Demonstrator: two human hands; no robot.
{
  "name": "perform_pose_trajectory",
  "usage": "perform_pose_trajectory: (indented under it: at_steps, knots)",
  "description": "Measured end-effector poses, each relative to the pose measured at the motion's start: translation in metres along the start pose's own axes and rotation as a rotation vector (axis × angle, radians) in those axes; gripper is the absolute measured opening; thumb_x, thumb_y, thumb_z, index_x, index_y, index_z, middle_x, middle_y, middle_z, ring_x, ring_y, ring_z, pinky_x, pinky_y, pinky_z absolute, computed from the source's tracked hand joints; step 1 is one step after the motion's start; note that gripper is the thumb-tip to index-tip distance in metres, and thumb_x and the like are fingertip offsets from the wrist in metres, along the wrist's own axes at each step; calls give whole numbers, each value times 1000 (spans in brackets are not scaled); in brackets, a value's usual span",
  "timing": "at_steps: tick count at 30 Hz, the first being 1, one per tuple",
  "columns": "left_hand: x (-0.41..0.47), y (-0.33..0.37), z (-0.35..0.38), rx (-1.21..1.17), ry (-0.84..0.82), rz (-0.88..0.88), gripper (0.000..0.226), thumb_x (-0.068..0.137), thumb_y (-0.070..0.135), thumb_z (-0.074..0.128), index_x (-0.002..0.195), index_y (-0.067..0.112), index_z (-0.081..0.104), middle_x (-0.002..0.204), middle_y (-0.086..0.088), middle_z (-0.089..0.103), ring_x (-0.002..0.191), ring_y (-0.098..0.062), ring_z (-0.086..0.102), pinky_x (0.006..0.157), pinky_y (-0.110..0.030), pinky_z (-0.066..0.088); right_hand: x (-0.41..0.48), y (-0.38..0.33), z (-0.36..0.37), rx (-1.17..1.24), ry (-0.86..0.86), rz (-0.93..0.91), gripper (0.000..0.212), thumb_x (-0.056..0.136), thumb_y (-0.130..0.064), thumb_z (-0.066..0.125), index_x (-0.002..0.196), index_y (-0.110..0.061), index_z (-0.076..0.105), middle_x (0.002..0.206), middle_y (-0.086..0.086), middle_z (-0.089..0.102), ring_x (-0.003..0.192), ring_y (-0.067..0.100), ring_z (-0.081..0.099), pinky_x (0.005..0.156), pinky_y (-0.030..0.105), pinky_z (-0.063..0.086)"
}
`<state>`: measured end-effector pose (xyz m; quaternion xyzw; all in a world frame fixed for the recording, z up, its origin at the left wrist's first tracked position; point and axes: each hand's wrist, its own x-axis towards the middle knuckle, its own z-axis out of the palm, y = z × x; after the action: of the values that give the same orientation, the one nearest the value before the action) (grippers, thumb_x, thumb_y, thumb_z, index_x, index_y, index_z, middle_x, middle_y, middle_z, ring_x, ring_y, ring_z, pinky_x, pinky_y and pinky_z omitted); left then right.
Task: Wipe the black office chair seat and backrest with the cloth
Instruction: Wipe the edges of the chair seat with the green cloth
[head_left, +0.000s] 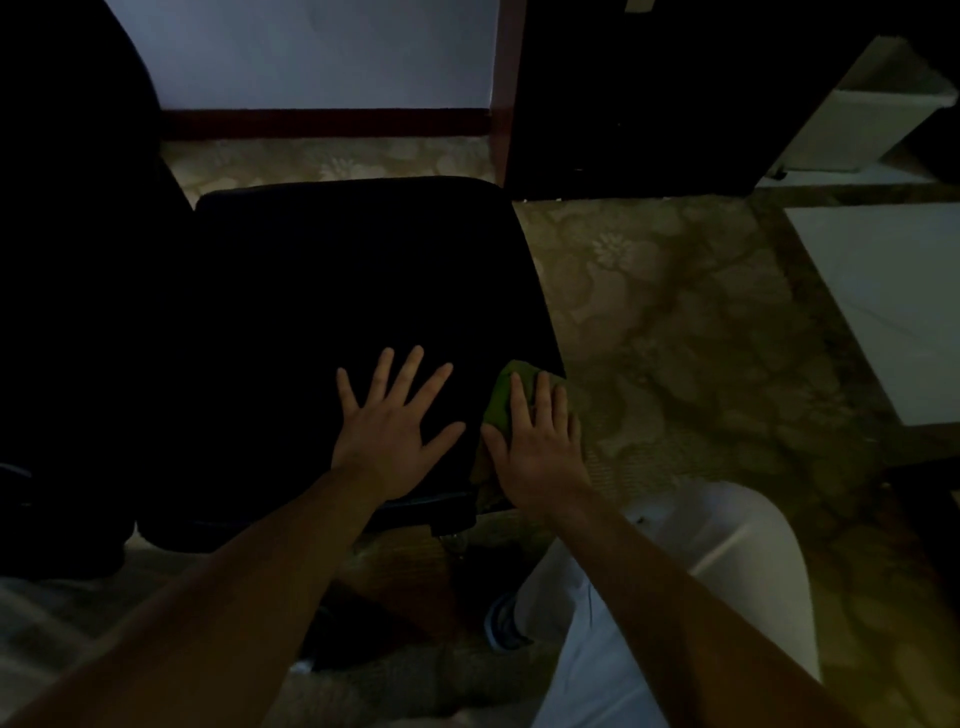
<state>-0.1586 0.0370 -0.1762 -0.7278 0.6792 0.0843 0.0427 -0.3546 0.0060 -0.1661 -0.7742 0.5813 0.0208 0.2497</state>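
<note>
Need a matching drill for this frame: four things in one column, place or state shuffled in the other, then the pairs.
Things:
1. left hand
2. right hand
3. cloth
4. white bin

Places or states:
a. green, at the near right corner of the seat
b. flat on the bare seat, fingers spread
c. top right of the view, away from the seat
d. pressing flat on the cloth

Pairs: 1-b, 2-d, 3-a, 4-c
</note>
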Motion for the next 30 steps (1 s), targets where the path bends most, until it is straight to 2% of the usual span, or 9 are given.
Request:
perform_pose_trajectory:
  at_steps: [2, 4, 6, 9, 12, 17, 21, 26, 30]
  knots:
    - [-1, -3, 0, -3, 2, 15, 79, 87, 82, -5, 156, 45, -17, 166, 5, -24, 153, -25, -23, 116, -70, -8, -16, -1, 6, -32, 11, -10, 85, 89, -71, -2, 161, -26, -9, 169, 10, -15, 155, 34, -10, 125, 53, 2]
    - [-2, -7, 1, 3, -1, 30, 78, 88, 81, -4, 156, 45, -17, 166, 5, -24, 153, -25, -24, 116, -70, -8, -25, -4, 10, -31, 8, -16, 86, 87, -70, -5, 161, -26, -8, 169, 10, -15, 155, 33, -11, 125, 52, 1]
    - [-4, -9, 3, 14, 4, 40, 78, 88, 81, -4, 156, 45, -17, 166, 6, -24, 153, -25, -24, 116, -69, -8, -23, -4, 9, -21, 3, -22, 83, 90, -70, 1, 161, -27, -7, 169, 9, -15, 155, 33, -12, 124, 53, 0]
    - [-4, -10, 5, 12, 23, 35, 77, 89, 81, -2, 156, 45, -15, 167, 5, -21, 153, -25, -22, 116, -69, -7, -5, 6, 2, -17, -12, -62, 72, 103, -61, 21, 161, -29, -7, 169, 7, -17, 155, 31, -15, 125, 52, -1]
    - [-2, -5, 4, -4, 24, 17, 77, 90, 80, 1, 157, 44, -12, 168, 5, -19, 154, -26, -20, 117, -69, -6, 10, 14, -4, 33, 6, -90, 68, 106, -55, 27, 162, -30, -3, 169, 5, -14, 156, 29, -13, 126, 51, 1]
    - [0, 2, -3, 15, -8, -7, 77, 87, 79, -6, 155, 44, -20, 166, 4, -25, 153, -27, -23, 116, -70, -6, -14, 10, 2, 42, 46, -24, 80, 93, -68, 5, 161, -28, -3, 170, 6, -11, 156, 29, -11, 126, 48, -1]
    - [0, 3, -5, 38, -30, 1, 79, 85, 78, -11, 155, 42, -21, 167, 1, -24, 153, -30, -21, 115, -72, -4, -36, 5, 7, -16, 5, -2, 85, 86, -68, -7, 160, -27, -11, 169, 7, -17, 155, 30, -15, 125, 48, -2]
    - [0, 6, -11, 33, -57, 31, 77, 84, 73, -18, 155, 43, -22, 166, 4, -24, 153, -34, -21, 116, -72, -4, -12, -10, 3, -60, 11, 101, 72, 103, -60, 18, 161, -25, -9, 169, 11, -15, 155, 35, -11, 125, 54, 2]
    - [-12, 8, -7, 6, -60, 65, 69, 88, 69, -17, 154, 46, -22, 167, 7, -23, 152, -29, -24, 117, -68, -6, -5, -9, 0, -15, 32, 96, 71, 105, -56, 21, 162, -25, -7, 169, 11, -13, 155, 34, -11, 124, 54, 1]
